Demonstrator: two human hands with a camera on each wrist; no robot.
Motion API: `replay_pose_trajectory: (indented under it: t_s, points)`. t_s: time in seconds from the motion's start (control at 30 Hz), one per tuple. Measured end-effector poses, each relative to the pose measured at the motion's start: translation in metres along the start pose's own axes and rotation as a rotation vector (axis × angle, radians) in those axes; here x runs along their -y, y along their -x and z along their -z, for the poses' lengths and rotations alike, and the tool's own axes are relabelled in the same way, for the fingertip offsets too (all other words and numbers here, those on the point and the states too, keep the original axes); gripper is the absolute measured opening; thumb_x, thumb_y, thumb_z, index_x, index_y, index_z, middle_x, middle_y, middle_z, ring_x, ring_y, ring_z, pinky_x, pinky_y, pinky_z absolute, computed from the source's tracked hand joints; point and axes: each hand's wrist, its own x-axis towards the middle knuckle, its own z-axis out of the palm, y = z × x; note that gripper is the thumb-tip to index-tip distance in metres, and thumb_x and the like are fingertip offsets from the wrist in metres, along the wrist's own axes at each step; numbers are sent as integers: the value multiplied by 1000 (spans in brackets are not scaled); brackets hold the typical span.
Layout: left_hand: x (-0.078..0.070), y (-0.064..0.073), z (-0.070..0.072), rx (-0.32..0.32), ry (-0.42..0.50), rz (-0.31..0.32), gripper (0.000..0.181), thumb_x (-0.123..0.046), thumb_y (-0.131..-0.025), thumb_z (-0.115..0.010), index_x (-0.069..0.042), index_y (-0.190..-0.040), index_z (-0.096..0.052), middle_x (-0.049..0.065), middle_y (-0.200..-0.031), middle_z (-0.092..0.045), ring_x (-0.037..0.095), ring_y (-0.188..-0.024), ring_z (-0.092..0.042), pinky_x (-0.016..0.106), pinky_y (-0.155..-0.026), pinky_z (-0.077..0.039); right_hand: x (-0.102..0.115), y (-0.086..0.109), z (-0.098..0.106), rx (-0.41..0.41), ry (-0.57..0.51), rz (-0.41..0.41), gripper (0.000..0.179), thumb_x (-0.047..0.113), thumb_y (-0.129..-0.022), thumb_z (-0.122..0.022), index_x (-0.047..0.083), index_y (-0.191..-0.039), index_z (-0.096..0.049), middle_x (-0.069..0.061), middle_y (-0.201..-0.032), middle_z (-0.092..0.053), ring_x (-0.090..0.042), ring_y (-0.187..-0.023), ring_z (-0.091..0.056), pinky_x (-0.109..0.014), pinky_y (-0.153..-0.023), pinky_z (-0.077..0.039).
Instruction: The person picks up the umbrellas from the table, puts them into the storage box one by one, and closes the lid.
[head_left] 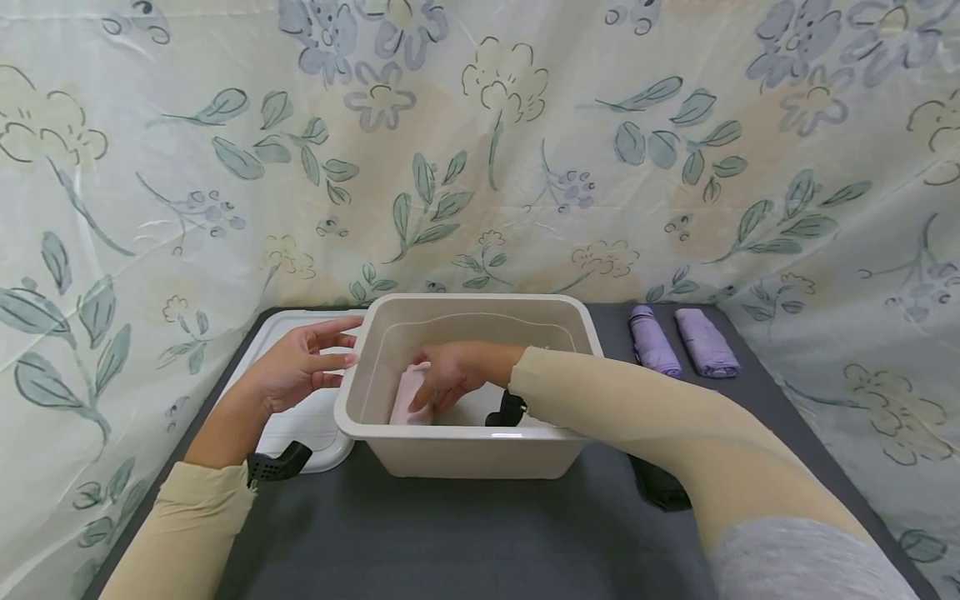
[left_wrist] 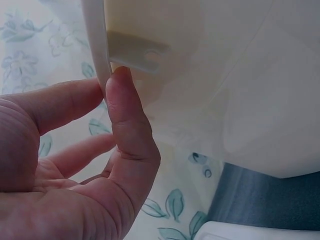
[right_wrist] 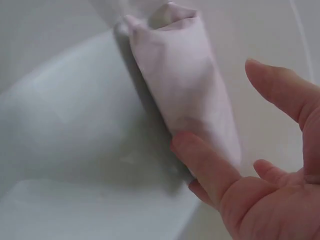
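Flowery cloth (head_left: pixel 442 192) hangs as bg behind a dark grey counter (head_left: pixel 465 533), on which stands a beige tub (head_left: pixel 472 457). Inside this tub, near its L wall, lies a pale pink roll (head_left: pixel 409 398). Left grip (head_left: pixel 300 367) pinches the tub's rim, thumb on one side & finger on the other. Right grip (head_left: pixel 450 375) is inside, loosely spread: a fingertip touches the roll, thumb is apart from it, so prob. no firm hold yet.

Main risk, IMO: if fingers catch only one end, the roll may slip or come undone, bc its folded end looks loose. Also, L pinch is only at the rim; a pull there could tilt the tub & slide the roll. R sleeve (head_left: pixel 622 392) crosses over the rim; leaning on it might shift the tub toward the white lid (head_left: pixel 315 433) just beside.

Outside the tub, 2 purple rolls (head_left: pixel 655 342) lie at R; a black item (head_left: pixel 663 487), half hidden, can't identify.
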Motion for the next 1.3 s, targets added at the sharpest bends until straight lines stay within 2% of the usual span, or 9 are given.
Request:
replay_pose_trajectory:
  t_s: [0.13,0.23,0.57,0.73,0.87,1.07,1.3]
  points:
    - [-1,-1,-1,23,16,-12,71,-10,-97,-70,-8,-159,-36,1,-122,-60,12,-103,-69,33,-86,-62,0,7,7,4,22,-1,93,10,-85,-84,14,-159,-28,-13,-136,-49,-36,-115,-65,-48,-105,-54]
    - [-1,-2,0,25,19,-11,71,-8,-97,-70,-6,-159,-36,2,-121,-60,12,-101,-70,32,-84,-62,2,13,12,6,-3,-1,92,9,-87,-82,13,-160,-26,-15,-140,-48,-38,-121,-63,-50,-106,-53]
    - [1,0,-1,12,3,2,70,-9,-97,-70,-8,-159,-37,4,-123,-58,12,-98,-70,31,-83,-63,4,36,31,8,-90,41,90,11,-90,-78,12,-162,-24,-15,-134,-57,-43,-137,-53,-51,-112,-48]
    - [1,0,-1,14,1,-8,69,-9,-97,-69,-8,-159,-37,4,-123,-59,12,-100,-69,31,-84,-63,4,56,39,11,-125,89,87,11,-93,-75,13,-162,-23,-17,-133,-62,-37,-130,-60,-52,-114,-46]
    - [1,1,-1,16,3,-16,69,-9,-98,-69,-8,-159,-37,2,-122,-60,12,-100,-69,31,-84,-62,4,74,42,10,-136,139,80,11,-94,-75,15,-159,-28,-16,-134,-63,-29,-120,-66,-51,-111,-48]
    - [2,2,-1,13,29,-19,68,-8,-98,-68,-7,-158,-37,1,-121,-62,12,-100,-70,31,-84,-62,-3,99,47,-8,-160,208,73,9,-94,-74,18,-155,-34,-18,-146,-53,-32,-128,-63,-48,-108,-52]
    - [3,2,-3,14,52,-31,68,-7,-98,-68,-5,-158,-36,1,-119,-62,11,-99,-70,30,-84,-62,-20,125,56,-74,-194,296,66,6,-96,-70,16,-153,-39,-16,-147,-54,-33,-128,-63,-45,-106,-53]
